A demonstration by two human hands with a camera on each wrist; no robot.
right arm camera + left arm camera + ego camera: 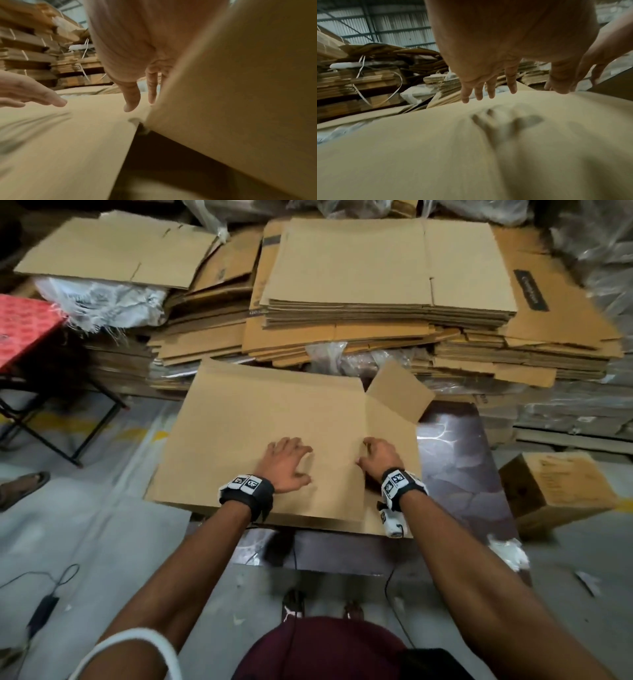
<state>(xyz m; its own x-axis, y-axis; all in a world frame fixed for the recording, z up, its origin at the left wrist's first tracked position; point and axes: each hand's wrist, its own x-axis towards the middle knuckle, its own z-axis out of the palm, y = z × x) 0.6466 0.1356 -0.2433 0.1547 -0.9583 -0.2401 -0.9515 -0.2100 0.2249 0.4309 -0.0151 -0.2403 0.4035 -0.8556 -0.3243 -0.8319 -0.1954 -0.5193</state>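
Mostly flat, the brown carton has one raised flap

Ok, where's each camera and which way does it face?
Head: on the head, facing down at the cardboard sheet; forearms, left hand, right hand.
Left wrist: on that wrist, facing along the fingers over the sheet; right hand beside.
Right wrist: on that wrist, facing along fingers beside a raised flap; left hand too.
Shared: the sheet, both hands.
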